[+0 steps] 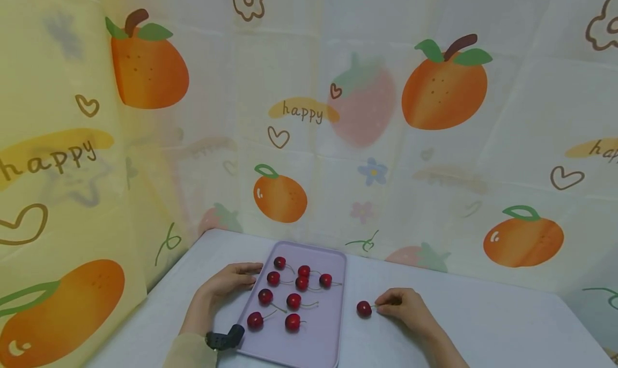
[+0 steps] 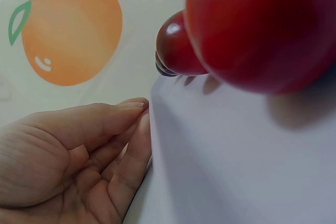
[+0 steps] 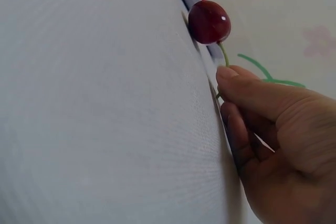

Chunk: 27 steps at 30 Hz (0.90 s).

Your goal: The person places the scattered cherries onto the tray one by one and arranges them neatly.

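Near edge: left wrist carries a black wrist-camera mount, sitting over the near-left corner of the lilac tray.

Tray is a flat rectangle on the white table. It holds 9 red cherries, all with thin green stems: nearest pair and, next pair and, then four in the next band, farthest one.

1 more cherry lies outside on the table, just right of the tray's right rim. Total is 10.

Right hand rests on the table beside that loose cherry; thumb and forefinger pinch its stem, narrow gap.

Left hand lies at the tray's left rim, fingers straight and together, tips touching the edge, holding nothing.

Behind: fruit-print curtain around the table.
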{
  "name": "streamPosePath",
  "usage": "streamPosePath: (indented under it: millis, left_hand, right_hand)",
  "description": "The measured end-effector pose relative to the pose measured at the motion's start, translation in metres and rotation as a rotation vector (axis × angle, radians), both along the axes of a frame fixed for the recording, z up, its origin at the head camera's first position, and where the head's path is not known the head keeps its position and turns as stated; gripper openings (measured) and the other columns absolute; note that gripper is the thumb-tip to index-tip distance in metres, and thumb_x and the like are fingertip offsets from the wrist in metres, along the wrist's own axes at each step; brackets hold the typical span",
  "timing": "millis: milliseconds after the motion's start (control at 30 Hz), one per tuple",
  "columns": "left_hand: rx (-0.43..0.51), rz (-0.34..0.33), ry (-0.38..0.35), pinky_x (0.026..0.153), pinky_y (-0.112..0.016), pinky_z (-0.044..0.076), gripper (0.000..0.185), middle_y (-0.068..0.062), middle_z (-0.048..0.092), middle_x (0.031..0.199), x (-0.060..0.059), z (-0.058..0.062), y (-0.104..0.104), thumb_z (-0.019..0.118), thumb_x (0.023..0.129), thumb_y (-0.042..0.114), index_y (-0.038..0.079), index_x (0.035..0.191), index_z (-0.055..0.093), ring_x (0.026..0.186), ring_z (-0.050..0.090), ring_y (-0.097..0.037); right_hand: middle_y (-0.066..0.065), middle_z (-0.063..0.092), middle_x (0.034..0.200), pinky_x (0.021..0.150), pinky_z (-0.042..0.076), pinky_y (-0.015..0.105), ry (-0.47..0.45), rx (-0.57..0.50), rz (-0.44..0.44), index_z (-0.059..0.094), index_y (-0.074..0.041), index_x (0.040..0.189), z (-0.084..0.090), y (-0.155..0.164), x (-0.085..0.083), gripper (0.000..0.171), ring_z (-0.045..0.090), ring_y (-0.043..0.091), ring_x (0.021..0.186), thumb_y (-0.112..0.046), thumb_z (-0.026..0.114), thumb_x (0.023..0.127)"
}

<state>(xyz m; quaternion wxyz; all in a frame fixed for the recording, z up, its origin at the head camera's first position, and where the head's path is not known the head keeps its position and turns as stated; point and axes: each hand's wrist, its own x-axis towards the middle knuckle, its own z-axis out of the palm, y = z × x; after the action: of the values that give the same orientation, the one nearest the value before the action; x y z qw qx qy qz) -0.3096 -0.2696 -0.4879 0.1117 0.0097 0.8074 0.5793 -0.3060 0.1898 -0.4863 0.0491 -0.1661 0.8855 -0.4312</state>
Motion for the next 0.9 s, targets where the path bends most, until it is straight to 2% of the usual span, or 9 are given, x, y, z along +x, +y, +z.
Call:
streamPosePath:
  millis: [300,400,567,667,900]
  left_hand:
    - [-0.008,-0.028,0.023,0.100,-0.035,0.052,0.045,-0.024,0.055,0.143,0.001,0.002,0.000,0.058,0.094,0.009,-0.001,0.138,0.055,0.124,0.059,-0.026]
    - [-0.001,-0.013,0.014,0.100,-0.034,0.052,0.045,-0.023,0.055,0.143,0.001,0.001,0.001,0.058,0.094,0.008,0.000,0.138,0.056,0.124,0.059,-0.025]
    - [0.007,0.007,0.003,0.099,-0.033,0.053,0.044,-0.022,0.056,0.142,0.000,0.000,0.001,0.058,0.094,0.009,0.002,0.137,0.057,0.123,0.059,-0.024]
    - [0.007,-0.004,0.009,0.098,-0.033,0.053,0.044,-0.023,0.056,0.142,0.000,-0.001,0.000,0.058,0.094,0.009,0.001,0.138,0.056,0.123,0.059,-0.025]
    - [0.010,-0.038,0.027,0.099,-0.035,0.053,0.045,-0.025,0.053,0.144,0.000,-0.001,-0.001,0.057,0.095,0.008,-0.001,0.139,0.053,0.125,0.059,-0.026]
  right_hand:
    - [-0.002,0.075,0.087,0.072,0.047,0.017,0.035,0.064,0.024,0.075,-0.015,0.087,0.005,-0.003,0.000,0.013,0.058,-0.003,0.076,-0.026,0.079,0.081]
    - [-0.002,0.075,0.087,0.071,0.047,0.017,0.029,0.066,0.025,0.075,-0.015,0.087,0.007,-0.003,0.001,0.013,0.058,-0.003,0.076,-0.027,0.079,0.081]
    - [-0.003,0.075,0.085,0.072,0.046,0.017,0.019,0.067,-0.001,0.076,-0.015,0.086,0.008,-0.005,0.003,0.013,0.058,-0.001,0.077,-0.027,0.079,0.080]
    - [-0.003,0.076,0.085,0.072,0.046,0.018,0.012,0.069,-0.025,0.076,-0.015,0.086,0.009,-0.006,0.004,0.013,0.059,0.001,0.078,-0.026,0.080,0.080]
    - [0.000,0.076,0.084,0.060,0.048,0.020,0.007,0.052,-0.039,0.077,-0.014,0.087,0.015,-0.013,0.005,0.013,0.057,0.003,0.070,-0.023,0.080,0.079]
